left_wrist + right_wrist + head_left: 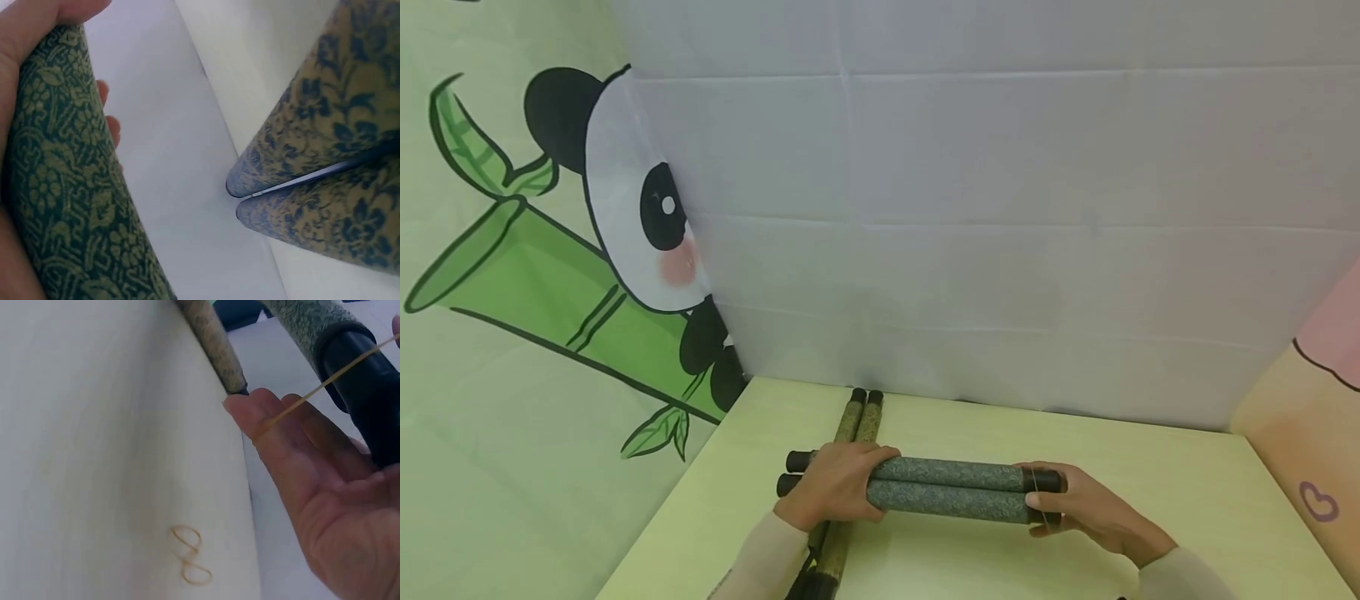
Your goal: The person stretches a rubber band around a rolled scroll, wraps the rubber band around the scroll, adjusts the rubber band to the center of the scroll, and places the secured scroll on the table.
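Two rolled scrolls in green patterned cloth (951, 498) with black end knobs lie side by side, held roughly level above the table. My left hand (842, 482) grips both near their left end. At the right end is my right hand (1086, 504), its fingers and thumb around the black knobs. A thin rubber band (350, 367) is stretched across the knobs by the right fingers. Beneath the green pair, two more scrolls in tan cloth with dark blue flowers (362, 231) lie on the table, partly hidden by the left hand and arm.
A loose rubber band (189, 556) lies twisted in a figure eight on the pale table (1150, 467). Behind the table hangs a white backdrop (962, 250). A panda-print cloth (625, 208) stands at the left, and a pink and orange printed one (1300, 433) at the right.
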`<state>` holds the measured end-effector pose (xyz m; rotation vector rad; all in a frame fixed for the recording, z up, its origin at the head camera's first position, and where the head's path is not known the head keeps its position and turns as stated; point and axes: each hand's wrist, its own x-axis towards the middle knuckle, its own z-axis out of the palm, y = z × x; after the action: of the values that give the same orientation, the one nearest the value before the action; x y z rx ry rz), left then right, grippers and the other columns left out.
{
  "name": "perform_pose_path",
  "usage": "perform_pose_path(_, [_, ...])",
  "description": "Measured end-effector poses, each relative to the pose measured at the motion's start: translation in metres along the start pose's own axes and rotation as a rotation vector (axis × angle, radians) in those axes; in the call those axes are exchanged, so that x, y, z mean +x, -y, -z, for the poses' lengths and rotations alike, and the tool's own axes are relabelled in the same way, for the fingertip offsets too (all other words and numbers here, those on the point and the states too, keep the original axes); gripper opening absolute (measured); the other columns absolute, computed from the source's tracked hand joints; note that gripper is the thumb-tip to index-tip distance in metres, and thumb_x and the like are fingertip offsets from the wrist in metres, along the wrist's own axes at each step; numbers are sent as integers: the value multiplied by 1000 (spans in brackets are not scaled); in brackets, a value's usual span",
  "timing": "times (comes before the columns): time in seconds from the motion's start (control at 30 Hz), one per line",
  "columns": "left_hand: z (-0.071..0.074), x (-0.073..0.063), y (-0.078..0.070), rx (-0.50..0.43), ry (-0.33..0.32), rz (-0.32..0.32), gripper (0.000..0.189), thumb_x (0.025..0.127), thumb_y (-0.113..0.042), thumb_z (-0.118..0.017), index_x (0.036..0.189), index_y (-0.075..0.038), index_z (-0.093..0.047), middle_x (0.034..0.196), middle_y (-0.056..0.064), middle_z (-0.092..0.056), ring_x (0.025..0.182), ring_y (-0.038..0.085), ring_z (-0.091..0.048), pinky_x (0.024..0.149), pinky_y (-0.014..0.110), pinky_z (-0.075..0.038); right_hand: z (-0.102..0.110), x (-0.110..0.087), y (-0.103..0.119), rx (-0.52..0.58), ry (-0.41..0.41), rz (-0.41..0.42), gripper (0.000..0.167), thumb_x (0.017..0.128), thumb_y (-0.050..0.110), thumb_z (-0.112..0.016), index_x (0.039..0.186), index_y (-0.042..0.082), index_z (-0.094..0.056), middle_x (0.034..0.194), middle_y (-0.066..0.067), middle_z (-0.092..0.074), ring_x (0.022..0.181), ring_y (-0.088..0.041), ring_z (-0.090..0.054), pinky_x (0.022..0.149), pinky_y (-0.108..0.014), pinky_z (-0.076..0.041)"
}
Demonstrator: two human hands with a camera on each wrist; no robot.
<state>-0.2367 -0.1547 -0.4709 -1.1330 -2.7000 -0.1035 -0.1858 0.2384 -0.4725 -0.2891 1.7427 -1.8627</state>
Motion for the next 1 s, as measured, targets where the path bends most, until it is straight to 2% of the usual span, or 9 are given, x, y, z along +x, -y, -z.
perform_pose_path(0.1, [-3,0,-1,20,-49,4,81,65,-54,-87,137,-24,-62,110,-5,-70,75,12,-64,59,32,-52,1,1,-6,171,21,2,66,107,18,-53,152,-12,-16,136,-24,-43,115,-32,-59,101,-62,-44])
perform_pose_path(0.17, [-5,1,-2,32,-77,13,81,64,-54,-87,136,-24,-63,108,-5,-70,74,12,-64,58,31,-52,1,1,-10,283,59,16,55,108,18,-49,148,-8,-22,132,-19,-49,118,-38,-61,104,-62,-41])
perform_pose_path(0.27, [-6,3,-5,51,-114,49,80,65,-54,-87,135,-24,-64,106,-5,-70,76,13,-66,58,32,-53,-1,5,-18,384,168,14,43,112,25,-40,145,-2,-37,137,-24,-55,128,-41,-56,111,-56,-36])
perform_pose_path(0.4, [-8,6,-10,81,-147,104,78,64,-53,-87,133,-26,-64,105,-6,-70,78,14,-67,59,33,-54,-7,10,-29,399,305,-14,59,113,37,-25,152,-6,-36,146,-26,-50,135,-34,-51,118,-46,-28])
perform_pose_path(0.5, [-11,10,-17,113,-172,108,79,62,-54,-88,132,-26,-65,102,-7,-69,76,13,-65,58,33,-52,-14,13,-33,372,341,-10,69,112,42,-18,153,-12,-31,144,-23,-53,137,-31,-50,120,-47,-23])
perform_pose_path(0.6, [-15,13,-23,138,-197,98,81,60,-56,-89,131,-25,-65,99,-8,-68,73,13,-64,57,34,-50,-21,15,-33,357,378,11,73,112,46,-12,149,-9,-42,135,-16,-63,137,-29,-49,120,-45,-22])
perform_pose_path(0.7, [-15,14,-28,164,-192,100,82,60,-56,-90,131,-25,-65,99,-7,-68,74,13,-64,58,34,-50,-24,17,-28,412,422,22,79,110,51,-7,141,-2,-57,124,-8,-71,134,-24,-51,119,-36,-25])
perform_pose_path(0.8, [-14,15,-32,198,-174,93,83,60,-56,-90,132,-26,-64,101,-7,-69,79,14,-66,61,34,-52,-28,16,-22,454,396,44,79,110,51,-6,130,4,-67,114,-4,-73,123,-20,-58,116,-31,-28])
perform_pose_path(1.0, [-15,14,-38,199,-172,55,83,60,-55,-92,133,-25,-63,104,-6,-69,86,14,-67,68,34,-56,-31,4,-12,447,176,111,53,114,30,-16,117,4,-62,96,-3,-73,105,-23,-69,106,-38,-45])
